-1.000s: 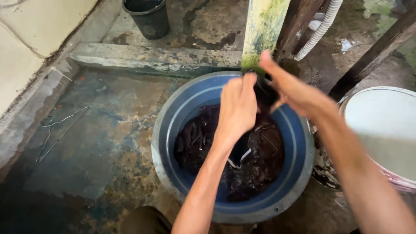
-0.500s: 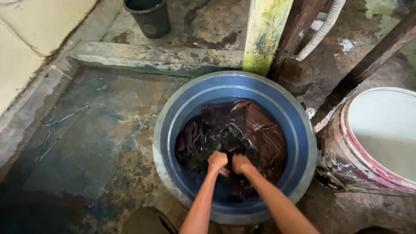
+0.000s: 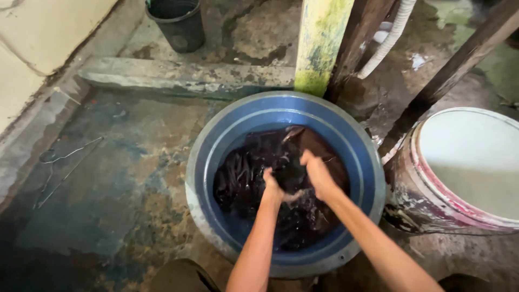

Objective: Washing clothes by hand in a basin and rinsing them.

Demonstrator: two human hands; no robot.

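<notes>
A round blue plastic basin (image 3: pixel 357 162) stands on the wet concrete floor and holds dark soaked cloth (image 3: pixel 243 173) in dark water. My left hand (image 3: pixel 272 187) and my right hand (image 3: pixel 319 176) are together over the middle of the basin. Both grip a bunch of the dark wet cloth between them, just above the water. A brown fold of cloth (image 3: pixel 303 138) lies at the far side of the basin.
A large white-topped bucket (image 3: pixel 465 167) with red-stained sides stands right of the basin. A black bucket (image 3: pixel 175 24) sits at the far step. A wire hanger (image 3: pixel 59 167) lies on the floor at left. A mossy post (image 3: pixel 319 43), wooden beams and a white ribbed hose (image 3: pixel 386 38) rise behind the basin.
My hands dropped from high above the far rim down into the basin, then rose slightly and moved toward its middle, still gripping the dark cloth.
</notes>
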